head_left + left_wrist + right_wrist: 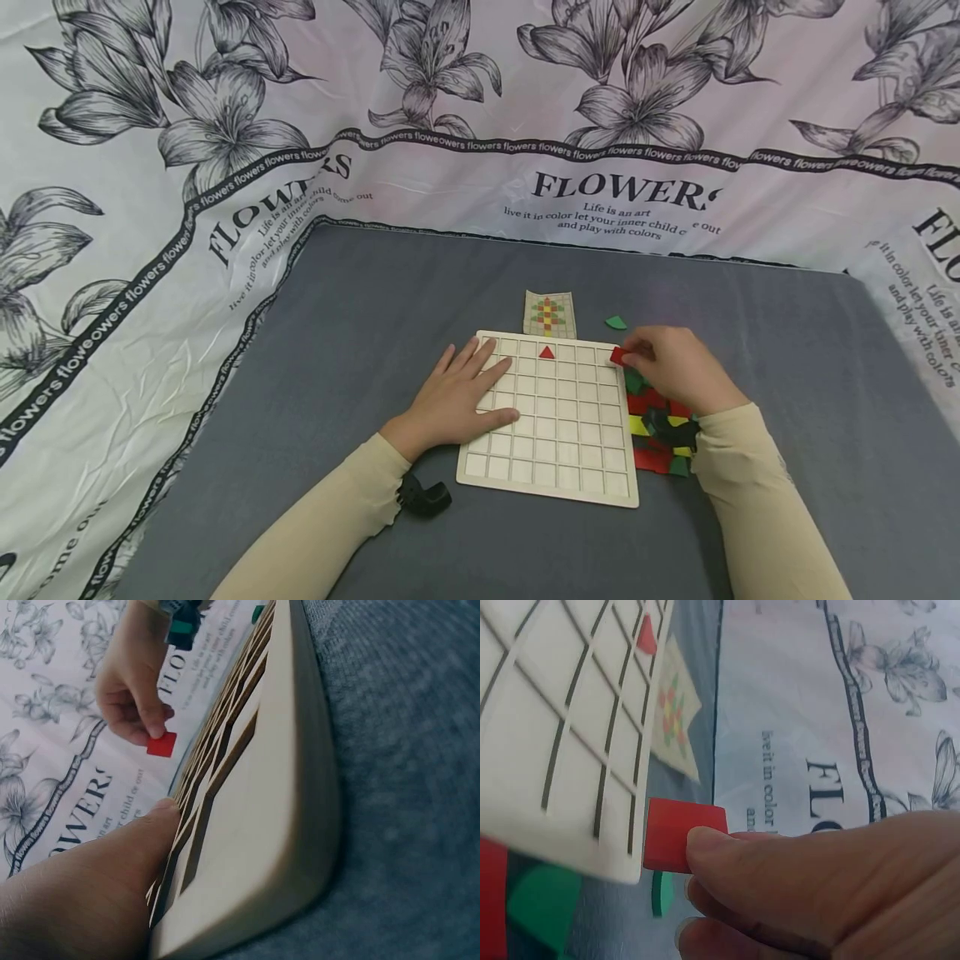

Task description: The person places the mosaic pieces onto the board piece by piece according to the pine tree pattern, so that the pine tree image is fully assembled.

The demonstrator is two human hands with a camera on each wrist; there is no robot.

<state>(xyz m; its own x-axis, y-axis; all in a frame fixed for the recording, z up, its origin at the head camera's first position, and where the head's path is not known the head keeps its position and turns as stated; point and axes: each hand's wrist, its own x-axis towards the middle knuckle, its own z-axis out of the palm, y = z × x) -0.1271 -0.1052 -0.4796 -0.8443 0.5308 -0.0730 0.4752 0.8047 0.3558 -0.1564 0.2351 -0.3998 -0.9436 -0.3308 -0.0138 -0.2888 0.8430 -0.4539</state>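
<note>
Beige sleeves [322, 521] stretch over a table [360, 333], left hand [453, 404] resting on a board [557, 454], fingers [498, 372] spread, right hand [678, 367] pinching a square [617, 356] near the board's far right corner, triangle [547, 353] in the far row

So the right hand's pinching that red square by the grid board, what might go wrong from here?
The right hand pinches the red square near one side, so it may slip. That hand could also knock the loose pieces along the right edge of the grid board. The left hand rests on the board's left part; a push there might shift it and jostle the red triangle.
</note>
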